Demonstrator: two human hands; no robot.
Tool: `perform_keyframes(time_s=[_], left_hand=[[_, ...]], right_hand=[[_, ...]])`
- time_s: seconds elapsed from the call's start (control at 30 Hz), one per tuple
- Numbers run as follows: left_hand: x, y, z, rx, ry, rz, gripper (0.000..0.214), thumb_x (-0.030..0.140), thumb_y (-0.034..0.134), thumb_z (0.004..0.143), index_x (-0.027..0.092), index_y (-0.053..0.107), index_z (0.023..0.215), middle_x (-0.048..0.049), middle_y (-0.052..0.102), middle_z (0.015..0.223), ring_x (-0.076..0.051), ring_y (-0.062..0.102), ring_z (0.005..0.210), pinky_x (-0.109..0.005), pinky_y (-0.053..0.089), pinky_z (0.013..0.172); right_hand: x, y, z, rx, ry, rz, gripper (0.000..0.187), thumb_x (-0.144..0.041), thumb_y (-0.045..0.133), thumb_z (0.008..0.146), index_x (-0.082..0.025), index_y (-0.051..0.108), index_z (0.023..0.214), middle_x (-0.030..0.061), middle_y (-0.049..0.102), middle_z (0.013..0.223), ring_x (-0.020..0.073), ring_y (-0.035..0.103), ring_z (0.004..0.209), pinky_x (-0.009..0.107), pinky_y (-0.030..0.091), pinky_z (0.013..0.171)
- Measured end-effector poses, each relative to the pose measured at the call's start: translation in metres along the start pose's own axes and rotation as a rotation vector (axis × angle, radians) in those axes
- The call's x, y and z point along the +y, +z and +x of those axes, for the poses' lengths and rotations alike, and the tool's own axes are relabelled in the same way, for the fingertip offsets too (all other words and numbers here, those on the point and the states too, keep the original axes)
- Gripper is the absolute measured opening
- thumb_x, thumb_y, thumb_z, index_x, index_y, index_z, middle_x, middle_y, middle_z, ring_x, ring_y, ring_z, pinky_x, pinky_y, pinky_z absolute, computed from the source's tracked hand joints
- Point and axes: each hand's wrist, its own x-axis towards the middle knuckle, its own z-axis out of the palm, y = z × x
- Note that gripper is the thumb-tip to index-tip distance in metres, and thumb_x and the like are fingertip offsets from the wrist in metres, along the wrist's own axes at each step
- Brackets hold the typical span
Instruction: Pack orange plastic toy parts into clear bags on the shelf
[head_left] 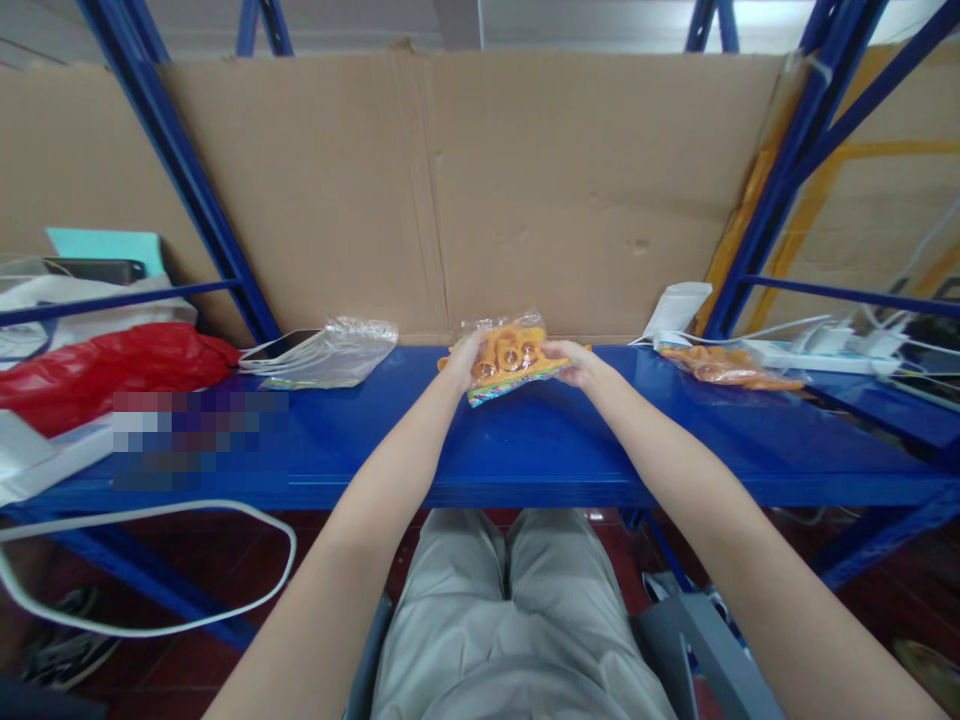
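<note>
Cardboard [570, 190] stands along the back edge of the desk [540, 450]. Before its middle, a packet [511, 352] is between the left hand [461, 365] and the right hand [575, 362]. Leftward near that edge lies a plastic bag [345, 355], then a sack [150, 360]; rightward, a second packet [727, 368], then a power strip [787, 357].

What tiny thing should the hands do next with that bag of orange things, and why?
Maybe raise the bag's left corner a little. The left hand and right hand hold it from both sides, but its colourful edge slants, lower near the left hand.
</note>
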Motion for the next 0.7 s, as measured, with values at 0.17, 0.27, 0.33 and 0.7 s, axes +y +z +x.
perform_keyframes(time_s=[0.17, 0.27, 0.33, 0.7], left_hand=[[0.005, 0.005, -0.013, -0.170, -0.094, 0.126, 0.023, 0.034, 0.050, 0.091, 0.020, 0.067, 0.096, -0.0072, 0.074, 0.093, -0.017, 0.070, 0.070, -0.027, 0.054, 0.062], [0.004, 0.004, -0.014, -0.112, -0.105, 0.251, 0.021, 0.036, 0.053, 0.089, 0.021, 0.065, 0.098, -0.0067, 0.074, 0.088, -0.014, 0.066, 0.057, -0.022, 0.049, 0.052], [0.003, 0.004, -0.014, -0.106, -0.065, 0.309, 0.019, 0.032, 0.053, 0.089, 0.020, 0.064, 0.098, -0.0062, 0.073, 0.082, -0.011, 0.060, 0.047, -0.021, 0.046, 0.048], [-0.004, 0.003, -0.010, 0.227, 0.406, 0.556, 0.015, 0.013, 0.057, 0.083, 0.019, 0.059, 0.097, 0.0022, 0.058, 0.065, -0.009, 0.051, 0.044, -0.021, 0.043, 0.050]], right_hand=[[-0.004, -0.004, 0.004, 0.077, -0.060, 0.174, 0.030, -0.007, 0.039, 0.090, -0.011, 0.060, 0.111, 0.0053, 0.069, 0.071, 0.0147, 0.064, 0.062, 0.025, 0.057, 0.068], [-0.006, -0.010, 0.007, 0.136, -0.134, 0.254, 0.030, -0.004, 0.041, 0.086, -0.013, 0.058, 0.109, 0.0033, 0.067, 0.068, 0.0134, 0.063, 0.061, 0.023, 0.057, 0.065], [-0.008, -0.014, 0.007, 0.147, -0.203, 0.290, 0.030, -0.004, 0.043, 0.082, -0.015, 0.058, 0.107, 0.0025, 0.066, 0.069, 0.0131, 0.064, 0.063, 0.023, 0.058, 0.065], [-0.019, -0.007, -0.016, 0.037, 0.005, -0.028, 0.025, -0.031, 0.042, 0.092, -0.015, 0.060, 0.097, 0.0103, 0.069, 0.076, 0.0202, 0.067, 0.071, 0.035, 0.057, 0.073]])
